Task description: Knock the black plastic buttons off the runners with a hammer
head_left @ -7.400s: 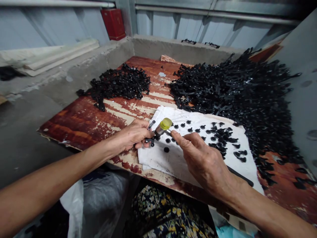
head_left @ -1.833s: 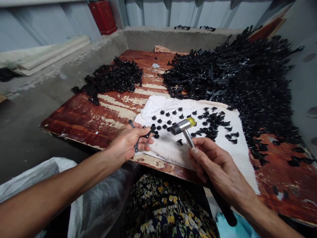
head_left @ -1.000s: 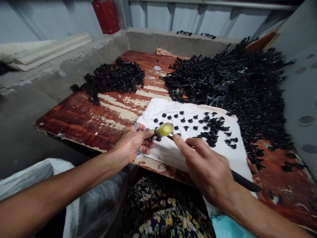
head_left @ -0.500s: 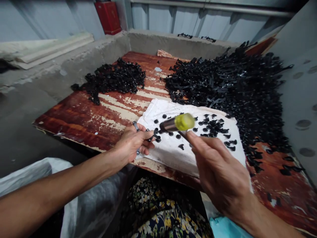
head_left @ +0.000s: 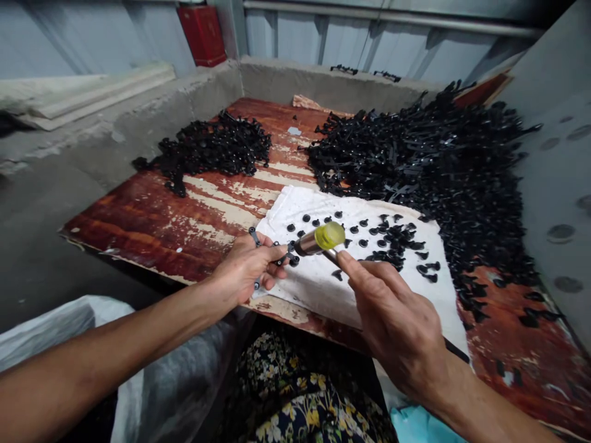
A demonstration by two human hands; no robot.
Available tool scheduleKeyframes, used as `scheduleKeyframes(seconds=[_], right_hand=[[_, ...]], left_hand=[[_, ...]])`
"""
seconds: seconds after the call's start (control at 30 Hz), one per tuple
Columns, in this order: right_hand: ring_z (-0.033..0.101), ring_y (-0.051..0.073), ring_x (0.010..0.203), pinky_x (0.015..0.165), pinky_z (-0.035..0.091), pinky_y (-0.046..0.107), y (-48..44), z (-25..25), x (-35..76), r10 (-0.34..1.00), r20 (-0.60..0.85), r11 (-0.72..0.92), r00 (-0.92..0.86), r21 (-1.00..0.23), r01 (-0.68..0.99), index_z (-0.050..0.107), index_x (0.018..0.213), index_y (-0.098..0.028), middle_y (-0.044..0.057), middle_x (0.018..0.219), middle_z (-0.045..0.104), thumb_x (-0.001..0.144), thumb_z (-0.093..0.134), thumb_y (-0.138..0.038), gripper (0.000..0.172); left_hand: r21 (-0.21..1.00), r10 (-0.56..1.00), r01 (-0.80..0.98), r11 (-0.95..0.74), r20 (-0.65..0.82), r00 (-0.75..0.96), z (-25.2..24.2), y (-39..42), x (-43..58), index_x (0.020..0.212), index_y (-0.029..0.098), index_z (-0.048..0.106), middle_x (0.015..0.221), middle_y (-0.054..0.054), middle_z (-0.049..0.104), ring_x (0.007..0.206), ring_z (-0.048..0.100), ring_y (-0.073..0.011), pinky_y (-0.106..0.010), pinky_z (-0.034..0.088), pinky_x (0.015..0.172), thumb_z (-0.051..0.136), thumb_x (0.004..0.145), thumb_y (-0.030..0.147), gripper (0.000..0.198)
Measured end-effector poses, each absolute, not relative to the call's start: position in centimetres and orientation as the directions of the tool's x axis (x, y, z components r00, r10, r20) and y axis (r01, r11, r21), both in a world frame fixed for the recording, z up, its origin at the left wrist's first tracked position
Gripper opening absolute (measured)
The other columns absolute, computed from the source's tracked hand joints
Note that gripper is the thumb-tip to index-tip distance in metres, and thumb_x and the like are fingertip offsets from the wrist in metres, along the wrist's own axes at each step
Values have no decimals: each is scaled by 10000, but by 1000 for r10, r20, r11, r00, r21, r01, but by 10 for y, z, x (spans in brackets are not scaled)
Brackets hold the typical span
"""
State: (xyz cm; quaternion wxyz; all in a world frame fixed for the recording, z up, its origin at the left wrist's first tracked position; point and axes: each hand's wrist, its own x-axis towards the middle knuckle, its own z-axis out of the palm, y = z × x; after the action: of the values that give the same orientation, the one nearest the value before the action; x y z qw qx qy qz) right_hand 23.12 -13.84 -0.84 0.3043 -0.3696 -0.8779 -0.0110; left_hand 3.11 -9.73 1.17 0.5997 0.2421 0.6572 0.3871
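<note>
My left hand [head_left: 252, 261] is closed on a small black plastic part [head_left: 253, 234] with round ends, held at the near left edge of a white cloth [head_left: 314, 286]. In my right hand [head_left: 397, 307] is a mallet [head_left: 318, 239] with a dark head and a yellow-green face. Its dark end is beside the tip of the black part; whether they touch I cannot tell. Small black round pieces with stems [head_left: 363, 243] stand on the cloth, and more lie in a loose heap [head_left: 397, 243] on its right side.
A big pile of black plastic parts [head_left: 415, 154] covers the board's right side, a smaller pile [head_left: 221, 144] its left. The worn red-brown board [head_left: 138, 215] meets a low concrete ledge [head_left: 286, 77]. A red box [head_left: 202, 35] stands in the corner; a white sack [head_left: 161, 381] hangs below.
The mallet's head has moved down and left toward the black part in my left hand. My right hand has shifted slightly left. My left hand has hardly moved.
</note>
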Motion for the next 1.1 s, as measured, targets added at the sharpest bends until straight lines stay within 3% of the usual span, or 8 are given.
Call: scheduleKeyframes(seconds=[0.13,0.27,0.37,0.5,0.6,0.8,1.1], right_hand=[[598,136,589,465,504,220,-136,-4,231,659,465,729,-591,-204,653,557,1296,-136,67,824,648,930,367,-64,418],[664,142,758,647,564,241,-134,4,237,735,564,658,-376,-460,596,550,1327,-187,75,933,685,922,446,-31,447],[695,155,844,744,583,268,-132,10,245,756,582,627,-298,-513,587,581,1300,-232,65,1021,724,906,483,-29,455],[723,158,839,753,596,259,-133,4,252,810,523,563,-265,-567,602,622,1245,-220,68,1031,749,896,494,-47,410],[730,162,876,753,599,249,-136,-3,256,845,473,520,-251,-613,594,633,1220,-196,85,1040,757,897,500,-63,374],[740,180,915,818,594,264,-143,-11,262,892,392,443,-224,-661,606,669,1168,-166,94,1040,770,897,511,-114,318],[738,185,950,819,593,247,-143,-21,261,892,377,445,-248,-643,624,669,1162,-112,128,1071,763,900,480,-108,324]], left_hand=[[779,772,-122,615,-626,-109,15,-94,24,756,181,463,549,18,581,344,483,-61,-128,214,281,583,857,85,184],[761,760,-95,642,-648,-52,31,-93,11,741,152,509,541,20,528,342,472,-67,-134,171,267,455,907,178,177],[782,782,73,619,-623,33,40,-97,5,720,161,493,531,38,513,316,446,-58,-136,174,281,479,881,204,167],[803,761,376,462,-577,295,32,-98,4,724,163,506,627,22,580,340,426,-38,-159,222,319,580,823,353,228],[827,767,484,285,-499,402,21,-93,6,669,173,497,575,55,492,383,349,-35,-174,228,369,535,816,476,339],[766,853,643,4,-338,397,16,-79,8,566,199,430,536,53,400,505,363,-90,-222,293,502,428,830,444,360],[701,853,709,-78,-322,412,6,-71,4,581,209,425,555,35,416,544,396,-118,-243,306,541,373,851,427,351]])
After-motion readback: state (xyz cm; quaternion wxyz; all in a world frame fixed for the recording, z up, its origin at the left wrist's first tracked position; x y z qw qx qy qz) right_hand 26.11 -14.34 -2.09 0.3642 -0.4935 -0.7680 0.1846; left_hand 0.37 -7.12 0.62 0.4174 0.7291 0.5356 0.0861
